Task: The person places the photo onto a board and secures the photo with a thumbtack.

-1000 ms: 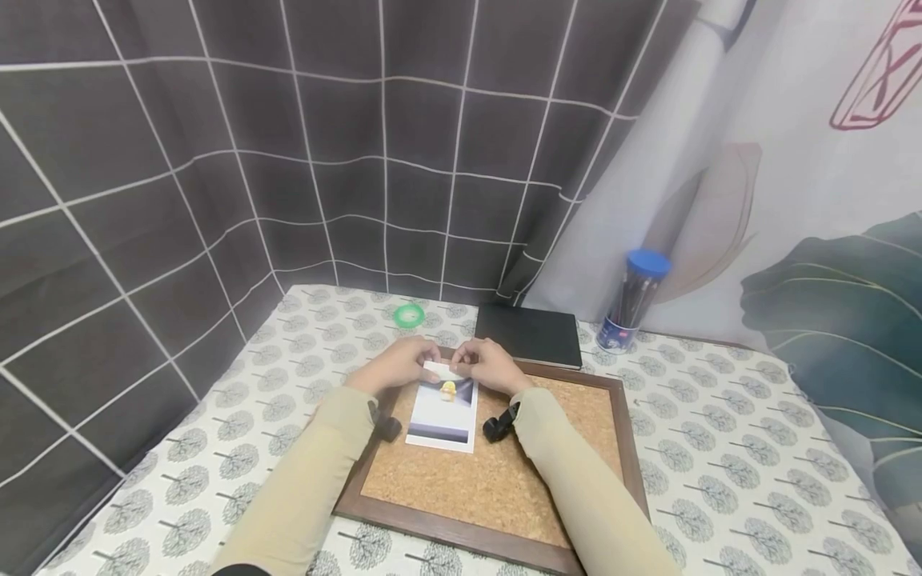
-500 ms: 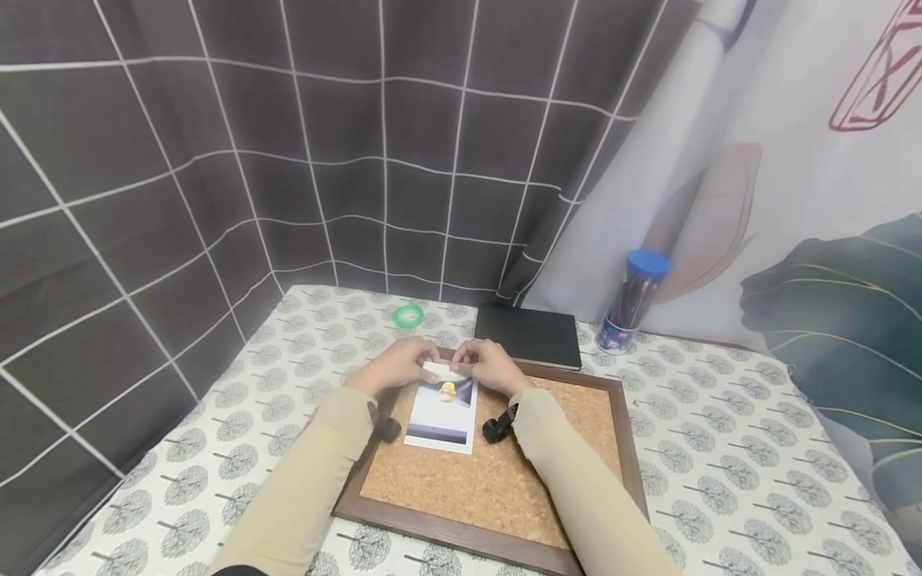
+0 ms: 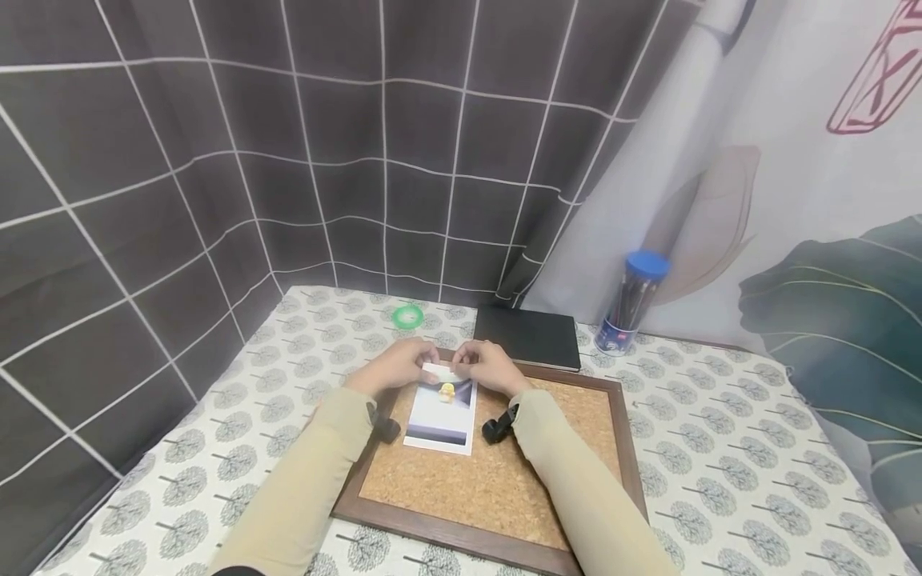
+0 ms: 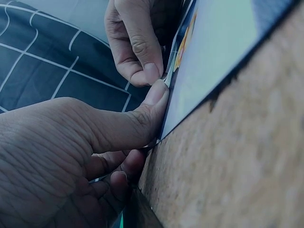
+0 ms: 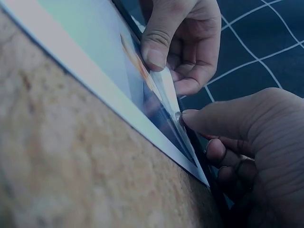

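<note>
A white-bordered photo (image 3: 441,416) with a small yellow figure lies on a wood-framed cork board (image 3: 461,496), towards its far left. At the photo's far edge, my left hand (image 3: 398,366) and right hand (image 3: 495,370) face each other. A shiny, see-through strip of tape (image 5: 167,89) runs along that edge between both thumbs. Its left end is pinched by my left hand (image 5: 183,42), thumb on top. My right hand (image 4: 135,40) pinches the other end, thumb tip down at the photo's edge. The remaining fingers curl by the board's frame, partly hidden.
Behind the board lies a black notebook (image 3: 526,336). A green ring-shaped roll (image 3: 398,318) is at the back left. A clear tub of pens with a blue lid (image 3: 646,264) stands at the back right. A dark checked curtain (image 3: 324,192) hangs behind the tree-patterned tablecloth (image 3: 238,464).
</note>
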The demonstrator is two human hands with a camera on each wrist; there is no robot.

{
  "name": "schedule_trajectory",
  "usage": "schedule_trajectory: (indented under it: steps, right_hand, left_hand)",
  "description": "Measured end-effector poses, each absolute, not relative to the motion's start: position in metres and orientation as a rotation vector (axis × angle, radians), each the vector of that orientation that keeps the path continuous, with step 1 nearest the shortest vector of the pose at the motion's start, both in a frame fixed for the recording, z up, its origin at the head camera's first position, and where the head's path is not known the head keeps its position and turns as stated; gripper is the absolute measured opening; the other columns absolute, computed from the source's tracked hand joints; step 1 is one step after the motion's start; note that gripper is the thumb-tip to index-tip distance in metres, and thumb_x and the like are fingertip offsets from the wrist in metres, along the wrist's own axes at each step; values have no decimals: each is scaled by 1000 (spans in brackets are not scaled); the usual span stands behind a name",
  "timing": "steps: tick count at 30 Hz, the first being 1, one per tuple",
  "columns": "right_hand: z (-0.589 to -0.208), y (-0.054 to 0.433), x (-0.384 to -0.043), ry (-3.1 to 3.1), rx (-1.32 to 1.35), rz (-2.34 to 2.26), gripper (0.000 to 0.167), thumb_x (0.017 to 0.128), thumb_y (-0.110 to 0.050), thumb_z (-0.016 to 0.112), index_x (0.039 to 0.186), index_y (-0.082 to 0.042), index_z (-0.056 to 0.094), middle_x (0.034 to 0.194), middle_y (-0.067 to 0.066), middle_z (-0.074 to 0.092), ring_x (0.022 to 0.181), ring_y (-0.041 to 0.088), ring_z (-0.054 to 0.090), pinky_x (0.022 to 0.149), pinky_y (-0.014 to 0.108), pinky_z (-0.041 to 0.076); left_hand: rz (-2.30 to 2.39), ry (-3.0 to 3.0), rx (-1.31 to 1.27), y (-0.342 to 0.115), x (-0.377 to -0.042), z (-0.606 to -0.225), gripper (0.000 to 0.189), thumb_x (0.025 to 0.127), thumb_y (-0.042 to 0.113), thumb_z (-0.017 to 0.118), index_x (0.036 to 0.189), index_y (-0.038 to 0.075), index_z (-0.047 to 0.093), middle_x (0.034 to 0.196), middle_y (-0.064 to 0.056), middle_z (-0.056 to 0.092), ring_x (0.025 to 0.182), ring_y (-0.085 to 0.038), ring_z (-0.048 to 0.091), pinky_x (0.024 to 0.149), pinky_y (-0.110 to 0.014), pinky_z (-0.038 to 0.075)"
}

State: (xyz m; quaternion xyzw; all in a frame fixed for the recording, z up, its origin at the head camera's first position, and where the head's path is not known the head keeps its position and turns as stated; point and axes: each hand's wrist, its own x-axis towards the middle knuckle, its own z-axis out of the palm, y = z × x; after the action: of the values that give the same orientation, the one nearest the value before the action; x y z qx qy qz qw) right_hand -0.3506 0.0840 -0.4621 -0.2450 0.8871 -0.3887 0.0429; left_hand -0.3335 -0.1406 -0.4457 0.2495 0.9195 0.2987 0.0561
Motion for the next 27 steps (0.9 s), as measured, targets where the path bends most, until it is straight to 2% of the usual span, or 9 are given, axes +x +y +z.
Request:
schedule_trajectory:
  steps: [14, 27]
  right_hand:
    - [-463, 86, -352, 2712, -720, -1200, 6, 89, -23, 73, 87, -17, 72, 79, -3, 62, 77, 16, 56, 73, 32, 45]
    - [-462, 87, -352, 2712, -708, -1203, 8, 88, -21, 74, 91, -14, 72, 80, -3, 62, 77, 15, 56, 72, 31, 45]
  left_hand:
    - [905, 2785, 746, -141, -333, -447, 34, 84, 27, 81, 111, 11, 68, 98, 1, 64, 90, -16, 58, 88, -39, 52]
    - [897, 2792, 753, -141, -333, -445, 32, 83, 26, 81, 109, 12, 68, 96, 1, 63, 89, -16, 58, 87, -39, 51]
